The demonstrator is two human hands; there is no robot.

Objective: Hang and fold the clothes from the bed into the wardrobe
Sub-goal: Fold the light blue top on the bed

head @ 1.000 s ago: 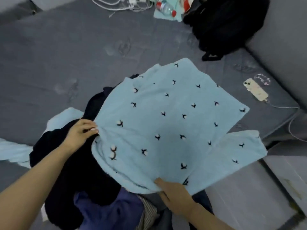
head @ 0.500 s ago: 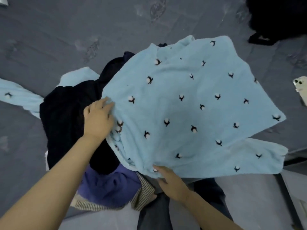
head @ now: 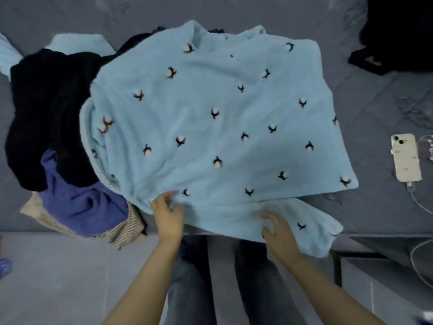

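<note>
Item 1. Light blue fleece top (head: 210, 127), printed with small white-and-dark cotton sprigs: spread flat on the grey bed (head: 58, 15), its near hem at the bed's near edge, one sleeve (head: 311, 221) folded along the hem and overhanging that edge. This top serves as landmark for all entries below.

Item 2. Left hand (head: 167, 213): at the top's near hem, left of centre; fingers curled and pinching the fabric edge.

Item 3. Right hand (head: 278, 233): at the hem where the sleeve lies, right of centre; fingers bent into the fleece, gripping a fold of it.

Item 4. Black garment (head: 44, 109): heaped against the top's left side, partly under it.

Item 5. Purple garment (head: 82, 207): below the black one, at the top's near-left corner.

Item 6. Striped beige garment (head: 124, 231): under the purple one, draping over the bed edge.

Item 7. Second pale blue piece (head: 77, 44): beyond the black heap, far left of the top.

Item 8. Cream phone (head: 405, 158): face down on the bed, right of the top and apart from it, with a white cable (head: 419, 202) plugged in.

Item 9. Black bag (head: 396, 31): far right of the top, on the bed.

Item 10. Person's legs in dark trousers (head: 255, 277): standing on the floor just below the hem.
</note>
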